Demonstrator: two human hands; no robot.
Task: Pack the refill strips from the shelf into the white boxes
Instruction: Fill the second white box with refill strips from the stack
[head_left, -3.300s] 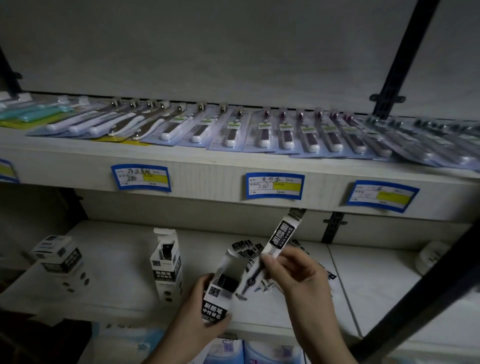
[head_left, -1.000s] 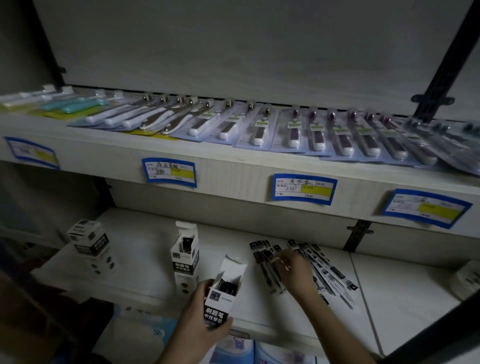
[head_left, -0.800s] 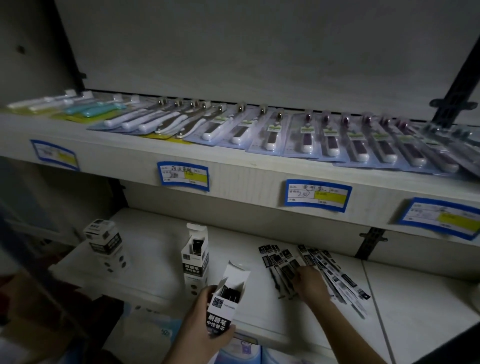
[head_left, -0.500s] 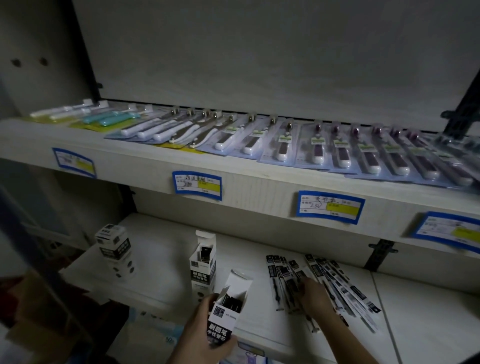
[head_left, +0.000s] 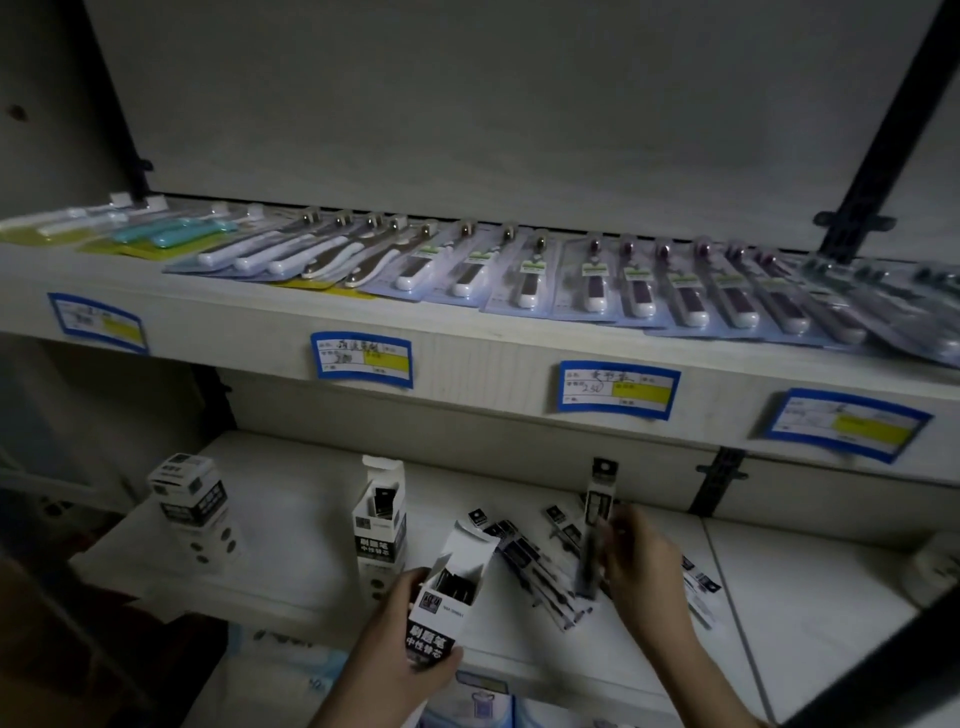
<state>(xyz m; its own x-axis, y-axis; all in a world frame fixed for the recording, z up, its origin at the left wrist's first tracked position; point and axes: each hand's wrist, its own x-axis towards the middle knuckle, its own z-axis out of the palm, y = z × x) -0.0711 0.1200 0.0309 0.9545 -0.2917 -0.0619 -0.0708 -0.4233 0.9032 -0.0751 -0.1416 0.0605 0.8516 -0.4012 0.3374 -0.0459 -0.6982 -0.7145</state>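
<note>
Here the left hand grips an open white box by its lower part, fingers curled round it, flap up, dark strips showing inside; just right of that box the right hand pinches one refill strip, held upright; between box and right hand the loose pile of strips lies on the lower shelf; just behind the held box stands a second open box; well to its left, a closed box.
</note>
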